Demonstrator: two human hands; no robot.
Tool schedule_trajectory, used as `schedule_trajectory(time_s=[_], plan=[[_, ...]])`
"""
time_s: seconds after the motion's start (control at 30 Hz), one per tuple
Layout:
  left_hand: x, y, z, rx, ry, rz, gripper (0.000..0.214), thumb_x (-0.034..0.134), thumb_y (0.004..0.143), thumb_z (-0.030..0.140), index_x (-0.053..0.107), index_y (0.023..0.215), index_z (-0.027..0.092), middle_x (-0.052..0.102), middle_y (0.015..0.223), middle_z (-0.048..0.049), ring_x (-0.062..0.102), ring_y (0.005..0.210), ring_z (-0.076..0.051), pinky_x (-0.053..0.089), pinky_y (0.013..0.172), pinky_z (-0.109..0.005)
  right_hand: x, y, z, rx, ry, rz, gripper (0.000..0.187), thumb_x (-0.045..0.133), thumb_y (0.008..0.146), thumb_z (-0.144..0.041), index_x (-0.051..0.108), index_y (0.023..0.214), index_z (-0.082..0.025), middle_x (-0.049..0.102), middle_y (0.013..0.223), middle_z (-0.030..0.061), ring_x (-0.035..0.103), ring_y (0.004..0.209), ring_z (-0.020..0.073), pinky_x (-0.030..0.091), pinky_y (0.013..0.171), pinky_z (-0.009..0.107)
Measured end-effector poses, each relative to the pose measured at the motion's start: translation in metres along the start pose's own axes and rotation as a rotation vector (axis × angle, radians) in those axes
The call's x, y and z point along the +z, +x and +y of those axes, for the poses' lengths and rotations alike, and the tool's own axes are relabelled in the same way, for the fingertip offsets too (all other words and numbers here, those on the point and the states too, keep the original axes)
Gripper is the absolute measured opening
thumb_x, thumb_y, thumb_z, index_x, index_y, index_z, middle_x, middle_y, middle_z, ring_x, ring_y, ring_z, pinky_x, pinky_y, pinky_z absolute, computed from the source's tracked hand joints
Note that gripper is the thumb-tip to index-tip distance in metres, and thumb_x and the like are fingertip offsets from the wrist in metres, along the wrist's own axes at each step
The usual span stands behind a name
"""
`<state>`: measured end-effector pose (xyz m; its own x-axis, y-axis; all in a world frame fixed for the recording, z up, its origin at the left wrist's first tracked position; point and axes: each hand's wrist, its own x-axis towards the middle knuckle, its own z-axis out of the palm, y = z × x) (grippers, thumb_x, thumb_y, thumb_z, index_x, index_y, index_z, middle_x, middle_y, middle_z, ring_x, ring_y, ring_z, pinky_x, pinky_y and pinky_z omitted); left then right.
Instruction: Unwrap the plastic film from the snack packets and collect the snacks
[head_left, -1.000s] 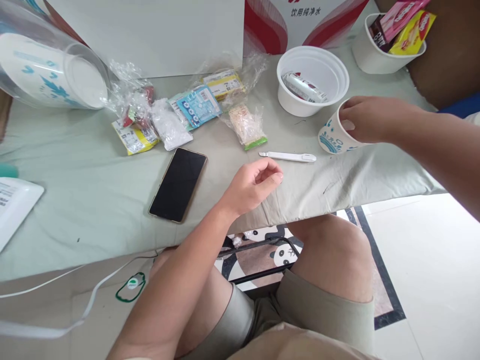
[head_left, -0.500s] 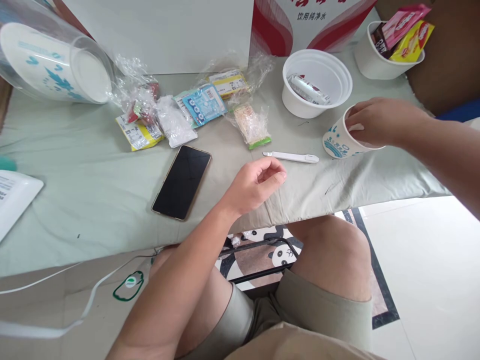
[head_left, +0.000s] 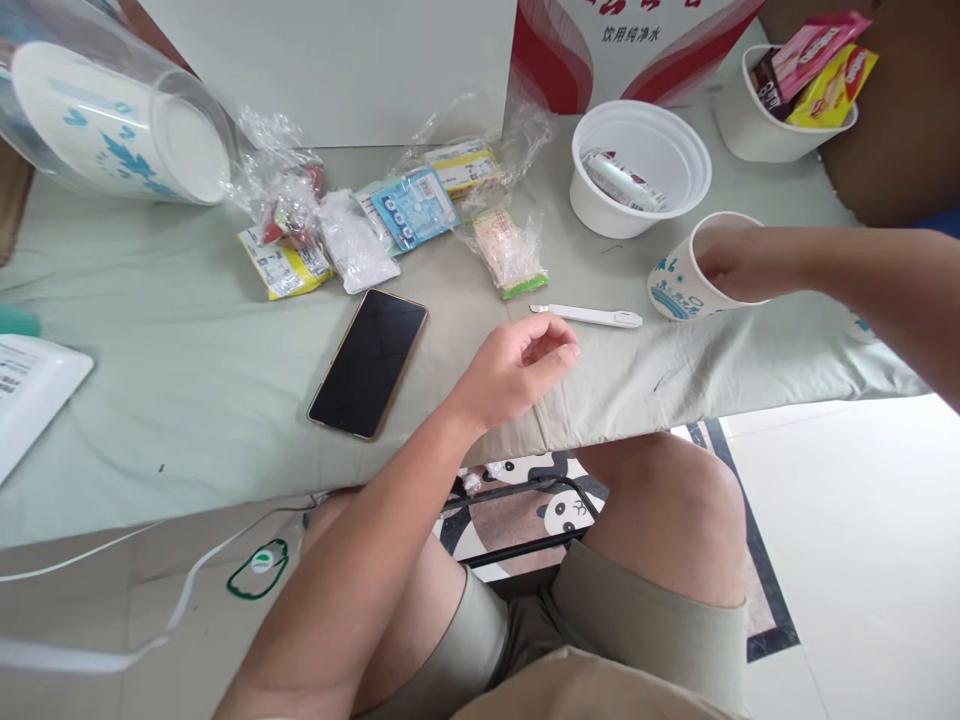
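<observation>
My right hand (head_left: 742, 262) reaches down inside a white paper cup (head_left: 679, 288) with blue print, which stands tilted on the cloth-covered table. Its fingers are hidden by the cup, so what they touch is out of sight. My left hand (head_left: 521, 368) rests at the table's front edge, loosely closed, with nothing visible in it. Just beyond it lies a white utility knife (head_left: 589, 316). A clear-wrapped snack with a green end (head_left: 506, 252) sits behind the knife. To the left of my left hand is a black phone (head_left: 367, 365), lying flat.
Behind the cup stands a white bowl (head_left: 611, 218) holding wrapped items. A white tub (head_left: 772, 140) with pink and yellow packets is at back right. Several snack packets (head_left: 416, 208) and crumpled wrappers lie at centre-left. Bagged paper cups (head_left: 90, 130) lie far left; boxes (head_left: 330, 70) line the back.
My right hand has gone deeper into the paper cup, and its fingers are now hidden. My left hand stays in the same pose. The view has shifted slightly.
</observation>
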<state>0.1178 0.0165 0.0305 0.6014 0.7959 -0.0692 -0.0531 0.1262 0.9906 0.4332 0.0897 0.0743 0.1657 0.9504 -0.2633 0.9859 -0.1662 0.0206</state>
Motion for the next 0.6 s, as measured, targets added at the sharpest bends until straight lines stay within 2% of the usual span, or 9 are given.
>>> schedule_trajectory(time_s=[0.07,0.1,0.17,0.23,0.27,0.33,0.4,0.5,0.6], plan=[[-0.001,-0.001,0.0,0.002,0.003,0.005,0.021,0.065,0.086,0.039,0.063,0.084,0.018,0.06,0.079,-0.0014,0.053,0.072,-0.014,0.041,0.067,-0.03,-0.02,-0.01,-0.009,0.101,-0.253,-0.145,0.009,0.077,0.081,-0.014,0.08,0.077,-0.022,0.078,0.087,0.0093,0.065,0.072,0.02,0.047,0.069,0.04],[-0.002,-0.001,0.0,0.003,0.003,0.007,0.022,0.065,0.086,0.039,0.063,0.084,0.018,0.06,0.079,-0.0014,0.054,0.072,-0.014,0.041,0.067,-0.031,-0.03,-0.016,-0.016,0.147,-0.354,-0.156,0.007,0.073,0.087,-0.024,0.08,0.086,-0.023,0.078,0.097,0.0132,0.068,0.081,0.0265,0.046,0.069,0.043],[-0.003,-0.003,0.001,0.006,0.0,0.015,0.021,0.066,0.085,0.039,0.063,0.084,0.018,0.059,0.078,-0.0012,0.054,0.072,-0.014,0.04,0.067,-0.031,-0.044,-0.03,-0.035,0.143,-0.359,-0.008,0.018,0.062,0.095,-0.033,0.077,0.097,-0.024,0.076,0.103,0.0178,0.068,0.096,0.0342,0.046,0.071,0.047],[-0.005,-0.004,0.001,0.009,-0.002,0.03,0.021,0.066,0.085,0.038,0.063,0.084,0.018,0.059,0.078,-0.0009,0.054,0.072,-0.014,0.04,0.067,-0.031,-0.043,-0.041,-0.063,0.013,-0.106,0.153,0.019,0.059,0.096,-0.029,0.074,0.106,-0.024,0.075,0.101,0.0149,0.069,0.101,0.0302,0.05,0.081,0.047],[-0.006,-0.004,0.002,0.007,-0.002,0.04,0.02,0.067,0.085,0.037,0.063,0.083,0.018,0.059,0.078,-0.0008,0.054,0.072,-0.014,0.04,0.068,-0.031,-0.036,-0.043,-0.079,-0.046,0.07,0.189,0.022,0.061,0.095,-0.029,0.072,0.113,-0.024,0.076,0.104,0.0132,0.07,0.1,0.0271,0.051,0.086,0.046],[-0.007,-0.005,0.003,0.002,0.001,0.056,0.02,0.067,0.085,0.037,0.062,0.083,0.018,0.059,0.077,-0.0005,0.054,0.072,-0.014,0.041,0.069,-0.03,-0.013,-0.039,-0.115,-0.116,0.305,0.17,0.043,0.065,0.093,-0.037,0.062,0.133,-0.022,0.075,0.117,0.0126,0.07,0.103,0.0271,0.054,0.093,0.047],[-0.008,-0.006,0.003,-0.003,0.011,0.064,0.019,0.066,0.086,0.036,0.061,0.082,0.018,0.059,0.077,-0.0005,0.054,0.072,-0.014,0.042,0.069,-0.03,0.016,-0.026,-0.147,-0.105,0.366,0.112,0.064,0.072,0.087,-0.049,0.054,0.141,-0.02,0.072,0.125,0.0149,0.069,0.103,0.0306,0.056,0.092,0.051],[-0.01,-0.009,0.002,-0.001,0.04,0.072,0.019,0.066,0.087,0.036,0.062,0.082,0.019,0.06,0.078,-0.0009,0.053,0.071,-0.014,0.042,0.067,-0.03,0.05,0.002,-0.18,-0.129,0.41,0.16,0.069,0.079,0.081,-0.048,0.051,0.137,-0.016,0.072,0.117,0.0174,0.069,0.108,0.0337,0.057,0.092,0.049],[-0.013,-0.012,0.0,0.004,0.055,0.076,0.018,0.066,0.089,0.035,0.062,0.082,0.019,0.061,0.078,-0.0011,0.055,0.072,-0.014,0.044,0.069,-0.03,0.063,0.022,-0.19,-0.146,0.469,0.237,0.06,0.088,0.069,-0.032,0.057,0.118,-0.017,0.07,0.102,0.0132,0.069,0.106,0.0358,0.057,0.089,0.048]])
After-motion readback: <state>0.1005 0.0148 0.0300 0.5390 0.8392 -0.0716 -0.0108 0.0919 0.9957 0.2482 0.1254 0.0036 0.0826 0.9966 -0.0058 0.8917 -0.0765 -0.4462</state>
